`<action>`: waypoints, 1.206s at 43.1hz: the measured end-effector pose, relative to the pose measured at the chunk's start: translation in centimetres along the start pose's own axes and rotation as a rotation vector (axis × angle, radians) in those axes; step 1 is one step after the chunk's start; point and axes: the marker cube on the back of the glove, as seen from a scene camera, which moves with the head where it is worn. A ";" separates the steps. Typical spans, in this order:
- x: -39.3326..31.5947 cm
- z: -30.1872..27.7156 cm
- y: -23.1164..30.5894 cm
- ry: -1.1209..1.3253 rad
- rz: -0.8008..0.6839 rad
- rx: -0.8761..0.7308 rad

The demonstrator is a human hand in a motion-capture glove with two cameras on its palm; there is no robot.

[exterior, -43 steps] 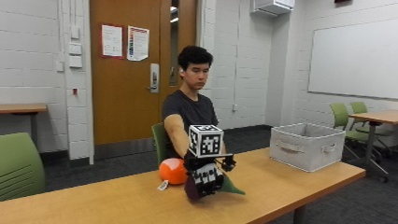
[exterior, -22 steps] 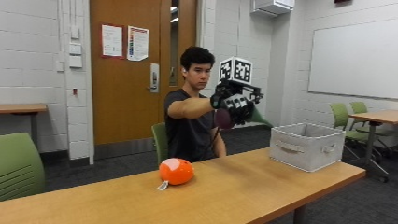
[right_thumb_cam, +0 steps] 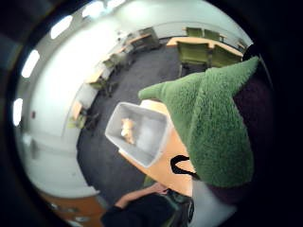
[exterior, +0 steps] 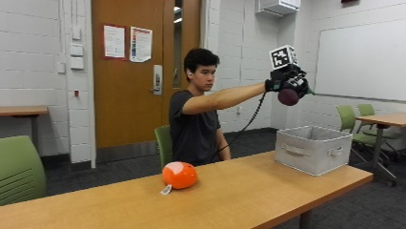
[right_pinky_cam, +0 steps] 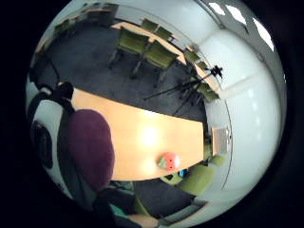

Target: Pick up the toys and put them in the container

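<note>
In the outside view, the person's black-gloved right hand [exterior: 287, 83] is stretched out high above the grey fabric bin [exterior: 312, 149] at the far end of the wooden table [exterior: 254, 191], its fingers curled round a dark purple plush toy with a green felt top [exterior: 289, 96]; the toy hangs well above the bin's rim, so a release from this height could send it bouncing off the edge or out onto the floor. The orange round plush toy with a white tag [exterior: 179, 175] lies on the table, well apart from the bin and not yet collected. In the little finger side palm view, the purple toy [right_pinky_cam: 89, 147] sits close against the palm, with the orange toy [right_pinky_cam: 168, 161] far below on the table [right_pinky_cam: 142, 137]. In the thumb side palm view, the toy's green felt top [right_thumb_cam: 208, 127] partly covers the bin [right_thumb_cam: 137, 135], which already holds a small pale object; the bin lies off to one side rather than squarely beneath, so dropping now risks a miss.
</note>
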 end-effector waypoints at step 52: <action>-12.0 4.4 3.4 -0.054 -0.260 -0.132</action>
